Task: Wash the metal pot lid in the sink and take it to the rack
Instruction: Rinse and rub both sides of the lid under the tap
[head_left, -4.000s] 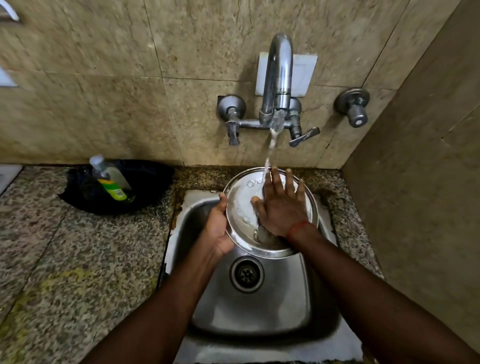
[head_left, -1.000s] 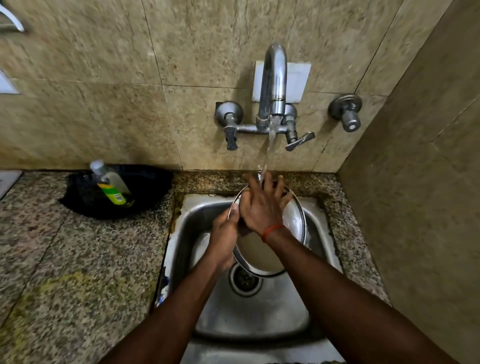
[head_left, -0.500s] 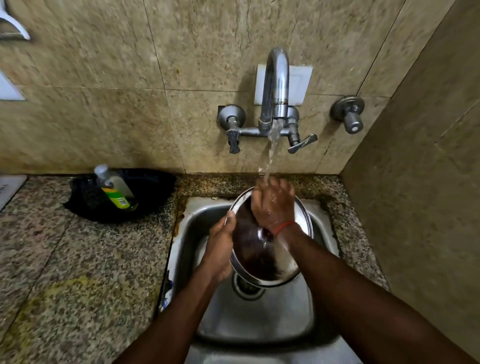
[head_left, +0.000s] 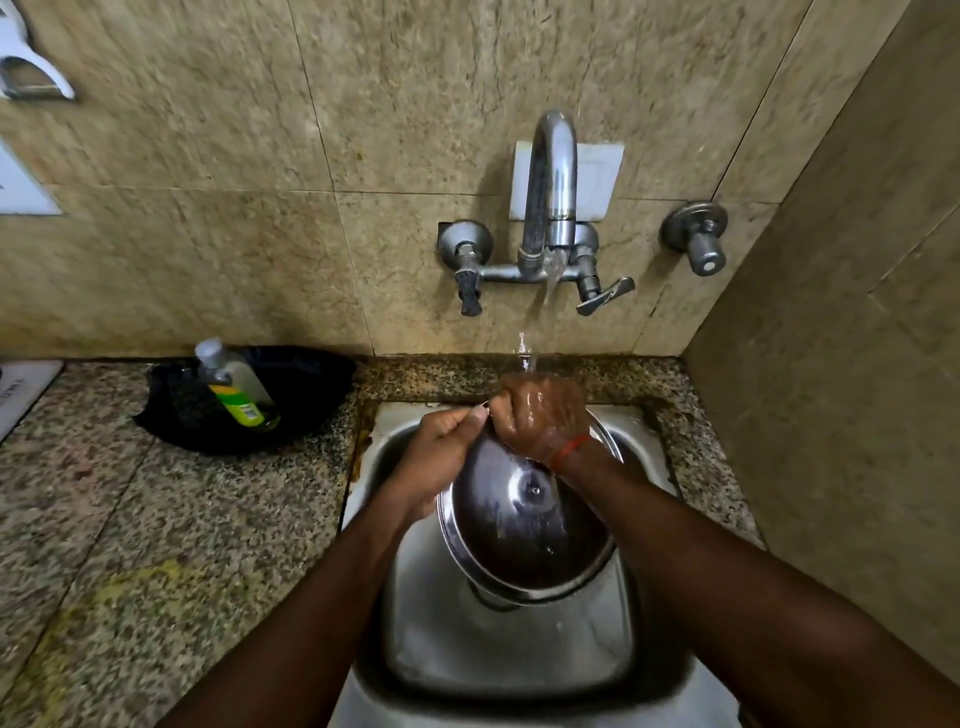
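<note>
The round metal pot lid (head_left: 524, 535) hangs tilted over the steel sink (head_left: 498, 649), its shiny face toward me with a small dimple at its centre. My left hand (head_left: 441, 452) grips the lid's upper left rim. My right hand (head_left: 540, 415), wet and with an orange thread on the wrist, is curled over the lid's top edge, right under the stream of water from the tap (head_left: 553, 208). The sink's drain is hidden behind the lid.
A dish soap bottle (head_left: 236, 387) leans in a black bowl (head_left: 311, 395) on the speckled granite counter (head_left: 156, 519) to the left. Tiled walls close in behind and on the right. A second valve (head_left: 698, 239) sticks out of the back wall.
The lid has tipped further so its lower edge swings toward me. My right hand has slid up from the lid's face to its top rim, and my left hand has moved up the rim.
</note>
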